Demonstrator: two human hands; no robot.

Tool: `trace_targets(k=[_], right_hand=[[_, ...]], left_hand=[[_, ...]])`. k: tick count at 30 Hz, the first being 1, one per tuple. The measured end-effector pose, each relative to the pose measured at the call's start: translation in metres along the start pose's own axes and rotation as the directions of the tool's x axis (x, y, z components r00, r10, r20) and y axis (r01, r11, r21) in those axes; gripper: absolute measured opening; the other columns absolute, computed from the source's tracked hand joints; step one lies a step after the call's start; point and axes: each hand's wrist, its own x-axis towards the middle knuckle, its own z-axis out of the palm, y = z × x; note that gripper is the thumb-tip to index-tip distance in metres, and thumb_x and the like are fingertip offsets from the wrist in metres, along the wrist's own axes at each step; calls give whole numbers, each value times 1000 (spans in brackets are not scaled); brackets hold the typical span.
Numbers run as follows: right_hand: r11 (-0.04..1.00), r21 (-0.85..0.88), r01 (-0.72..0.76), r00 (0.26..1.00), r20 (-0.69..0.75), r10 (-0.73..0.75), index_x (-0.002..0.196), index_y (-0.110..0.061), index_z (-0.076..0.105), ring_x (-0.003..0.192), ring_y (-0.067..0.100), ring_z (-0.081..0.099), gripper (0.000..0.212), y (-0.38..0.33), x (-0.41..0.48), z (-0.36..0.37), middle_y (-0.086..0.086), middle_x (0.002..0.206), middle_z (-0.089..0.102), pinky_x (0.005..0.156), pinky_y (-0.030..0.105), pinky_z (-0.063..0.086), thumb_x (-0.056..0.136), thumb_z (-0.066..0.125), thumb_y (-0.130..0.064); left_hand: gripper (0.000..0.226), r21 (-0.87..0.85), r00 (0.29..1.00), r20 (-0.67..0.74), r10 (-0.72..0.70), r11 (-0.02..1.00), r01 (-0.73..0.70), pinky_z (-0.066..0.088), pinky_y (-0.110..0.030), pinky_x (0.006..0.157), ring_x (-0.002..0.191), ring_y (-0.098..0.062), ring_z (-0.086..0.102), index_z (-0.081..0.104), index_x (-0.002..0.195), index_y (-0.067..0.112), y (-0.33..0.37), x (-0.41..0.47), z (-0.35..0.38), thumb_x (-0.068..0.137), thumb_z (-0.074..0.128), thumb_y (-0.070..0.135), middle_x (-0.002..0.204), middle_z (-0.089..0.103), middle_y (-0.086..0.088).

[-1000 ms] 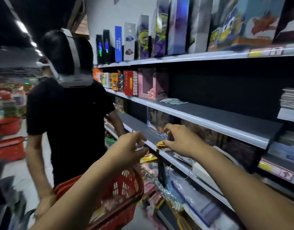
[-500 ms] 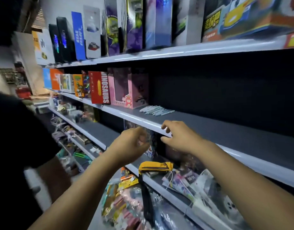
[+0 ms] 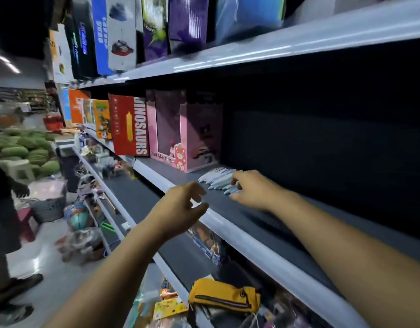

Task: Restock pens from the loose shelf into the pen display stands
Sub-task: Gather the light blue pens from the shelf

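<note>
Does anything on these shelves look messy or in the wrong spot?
Yes. The pens lie loose in a heap on the shelf beside the pink box, with no stand. Lower down, a yellow pencil case lies tilted among jumbled packets.

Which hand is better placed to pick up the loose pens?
The right hand: its fingertips are at the pale pens beside the pink Doll Machine box. The left hand hovers at the front edge of the shelf, short of them, holding nothing.

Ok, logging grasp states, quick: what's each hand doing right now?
Left hand: open, loosely curled, holding nothing.
Right hand: touching the pale pens; whether it grips them cannot be told.
</note>
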Motion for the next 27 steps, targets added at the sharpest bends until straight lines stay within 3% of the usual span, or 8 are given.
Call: trace_targets(k=[5,10,13,16,20,24,27], right_hand=[[999,20,-37,999,-1,37,113,-15,61,91,25,64,26,19,73,23,5,108,63,84,41,56,89,65,-26],[992,-18,-123,985,-120,120,109,-18,64,99,22,58,20,42,127,46,2,109,61,87,43,54,92,53,-20],[984,43,-175,959,-219,180,100,-21,65,97,17,55,13,55,137,69,-5,101,57,86,41,53,96,53,-25],[980,80,-185,941,-273,200,98,-23,62,99,9,50,13,63,132,92,-12,102,50,87,35,51,99,50,-28],[979,105,-175,918,-343,201,105,-24,63,102,3,47,15,65,125,103,-16,104,47,89,29,48,100,49,-28],[981,83,-173,906,-378,191,103,-24,64,101,2,45,14,66,126,105,-17,104,47,88,28,47,99,51,-25],[985,42,-165,901,-400,167,104,-24,66,107,2,44,17,68,124,107,-19,110,50,93,26,44,98,50,-25]], left_hand=[[27,5,1000,14,27,1000,-27,56,-36,83,91,-14,66,65,117,23,-41,82,10,93,68,35,108,68,7],[27,-6,989,108,99,995,-99,48,-29,76,92,-20,65,63,113,18,-84,173,34,91,70,31,104,67,2],[41,61,971,231,61,995,-77,41,-30,75,95,-27,62,60,108,15,-103,218,55,88,69,50,105,64,-6],[56,101,916,398,-39,995,-2,47,-33,76,89,-26,62,58,88,15,-110,247,67,81,66,70,93,66,-6],[74,73,846,532,-38,997,-2,54,-37,94,100,-20,66,66,104,20,-109,274,77,61,67,80,108,70,-2],[57,84,781,624,-39,996,-17,54,-34,93,101,-16,64,65,108,19,-100,289,76,74,72,64,113,66,-1],[57,91,743,666,-60,996,-1,55,-35,95,102,-17,65,66,108,20,-97,296,74,72,71,63,114,67,-1]])
